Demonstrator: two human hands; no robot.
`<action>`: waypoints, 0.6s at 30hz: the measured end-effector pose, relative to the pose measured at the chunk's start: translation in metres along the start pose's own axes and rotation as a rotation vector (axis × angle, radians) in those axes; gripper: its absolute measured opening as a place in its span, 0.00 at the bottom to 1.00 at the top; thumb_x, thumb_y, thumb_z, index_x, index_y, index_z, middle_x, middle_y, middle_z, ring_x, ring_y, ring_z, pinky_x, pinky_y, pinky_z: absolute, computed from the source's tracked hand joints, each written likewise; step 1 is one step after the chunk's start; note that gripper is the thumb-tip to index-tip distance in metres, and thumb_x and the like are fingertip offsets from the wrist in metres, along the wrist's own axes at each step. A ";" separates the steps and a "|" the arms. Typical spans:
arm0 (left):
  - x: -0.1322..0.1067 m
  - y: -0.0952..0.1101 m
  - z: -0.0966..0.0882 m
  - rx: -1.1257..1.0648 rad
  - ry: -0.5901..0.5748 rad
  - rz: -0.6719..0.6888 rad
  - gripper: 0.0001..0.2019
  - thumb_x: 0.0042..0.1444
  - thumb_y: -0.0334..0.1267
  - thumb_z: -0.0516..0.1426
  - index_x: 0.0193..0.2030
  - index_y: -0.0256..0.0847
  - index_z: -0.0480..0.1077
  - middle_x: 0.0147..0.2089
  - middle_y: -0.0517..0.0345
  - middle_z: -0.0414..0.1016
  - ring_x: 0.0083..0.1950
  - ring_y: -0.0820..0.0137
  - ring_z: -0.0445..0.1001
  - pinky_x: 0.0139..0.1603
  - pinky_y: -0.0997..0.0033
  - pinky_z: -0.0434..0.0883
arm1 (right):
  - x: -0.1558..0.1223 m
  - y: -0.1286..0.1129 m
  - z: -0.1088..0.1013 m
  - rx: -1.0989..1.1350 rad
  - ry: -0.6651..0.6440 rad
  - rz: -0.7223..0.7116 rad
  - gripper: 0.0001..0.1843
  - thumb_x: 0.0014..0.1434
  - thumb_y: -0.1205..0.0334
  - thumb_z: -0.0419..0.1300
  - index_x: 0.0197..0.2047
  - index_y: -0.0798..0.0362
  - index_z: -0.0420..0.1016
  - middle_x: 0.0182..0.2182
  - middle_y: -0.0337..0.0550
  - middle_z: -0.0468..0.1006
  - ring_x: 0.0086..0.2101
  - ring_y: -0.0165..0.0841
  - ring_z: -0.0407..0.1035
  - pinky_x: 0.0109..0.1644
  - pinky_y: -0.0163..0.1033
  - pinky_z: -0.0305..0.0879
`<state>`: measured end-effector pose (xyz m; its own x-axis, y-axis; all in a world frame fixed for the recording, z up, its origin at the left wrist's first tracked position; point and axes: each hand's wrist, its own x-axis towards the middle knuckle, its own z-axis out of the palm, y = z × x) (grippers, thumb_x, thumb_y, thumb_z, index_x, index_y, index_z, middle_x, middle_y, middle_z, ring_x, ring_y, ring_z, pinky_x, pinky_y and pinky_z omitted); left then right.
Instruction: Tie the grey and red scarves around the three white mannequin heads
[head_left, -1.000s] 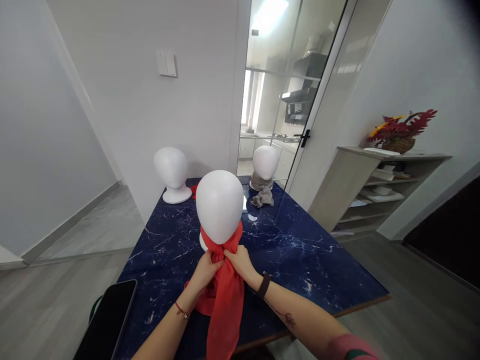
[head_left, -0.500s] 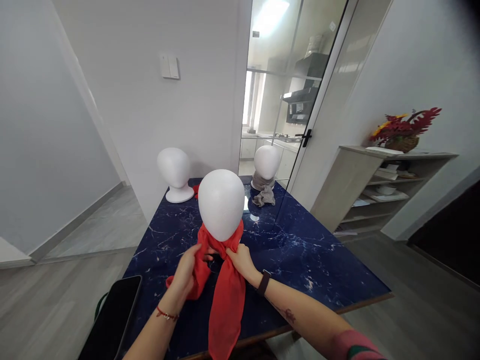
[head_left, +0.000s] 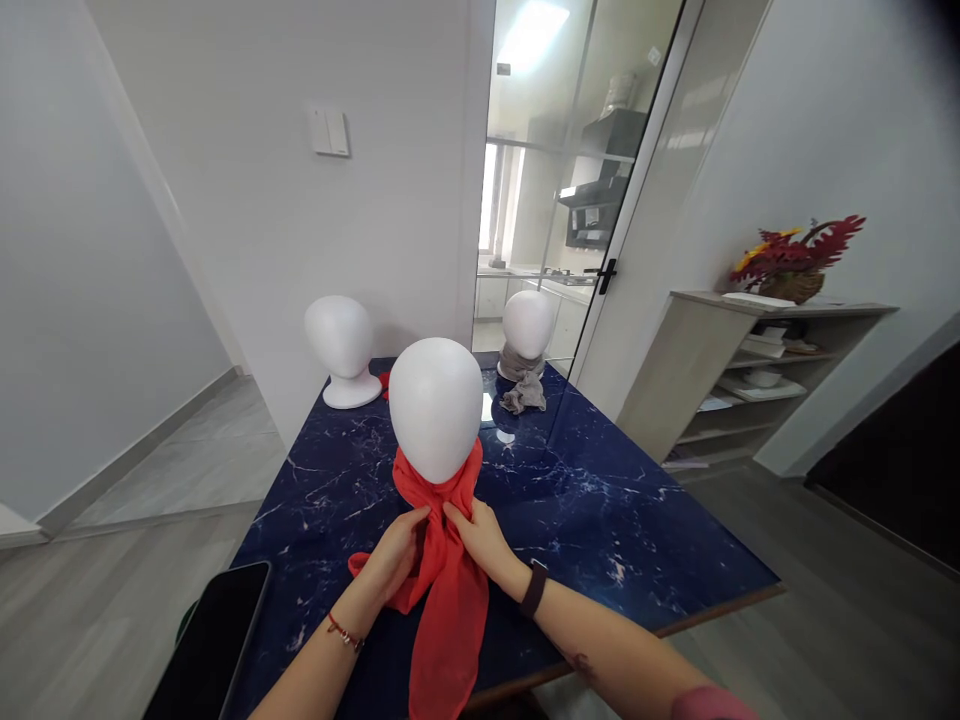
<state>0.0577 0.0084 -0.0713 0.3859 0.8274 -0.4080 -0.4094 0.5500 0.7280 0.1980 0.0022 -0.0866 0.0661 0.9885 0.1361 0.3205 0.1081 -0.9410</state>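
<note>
Right in front of me stands a white foam mannequin head (head_left: 436,405) with a red scarf (head_left: 450,620) wrapped round its neck. The scarf crosses below the chin, and one long tail hangs down over the table's front edge. Just under the crossing, my left hand (head_left: 401,550) is closed on the scarf from the left side. From the right, my right hand (head_left: 480,535) pinches the scarf at the same height, thumb uppermost. The other end of the scarf lies bunched on the table beside my left hand.
A bare white mannequin head (head_left: 341,345) stands at the back left of the dark blue marbled table (head_left: 585,510). Another head (head_left: 529,325), at the back right, wears a grey scarf (head_left: 523,390). A black tablet-like device (head_left: 214,640) lies at the left edge. Shelves (head_left: 772,370) stand at right.
My left hand has moved right and closed on the scarf near the crossing; its fingers were looser before. My right hand keeps its grip. The scarf sits tighter at the neck.
</note>
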 end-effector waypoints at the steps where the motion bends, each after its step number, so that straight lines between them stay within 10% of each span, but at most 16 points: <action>1: -0.001 -0.001 0.000 -0.004 -0.005 -0.003 0.07 0.53 0.34 0.56 0.32 0.34 0.73 0.34 0.50 0.79 0.39 0.64 0.77 0.43 0.70 0.71 | -0.001 0.000 0.000 0.029 -0.004 0.020 0.13 0.56 0.56 0.51 0.25 0.54 0.65 0.24 0.39 0.71 0.26 0.30 0.61 0.31 0.34 0.56; 18: -0.017 0.007 0.001 -0.228 -0.198 -0.177 0.15 0.55 0.32 0.47 0.46 0.29 0.69 0.37 0.46 0.79 0.42 0.61 0.78 0.47 0.63 0.72 | 0.000 0.005 -0.003 -0.093 -0.046 0.031 0.05 0.49 0.65 0.53 0.24 0.55 0.64 0.22 0.37 0.68 0.23 0.27 0.56 0.28 0.33 0.52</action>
<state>0.0492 -0.0018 -0.0592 0.6108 0.6914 -0.3859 -0.4877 0.7125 0.5044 0.2027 0.0022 -0.0898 0.0344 0.9953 0.0905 0.4059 0.0688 -0.9113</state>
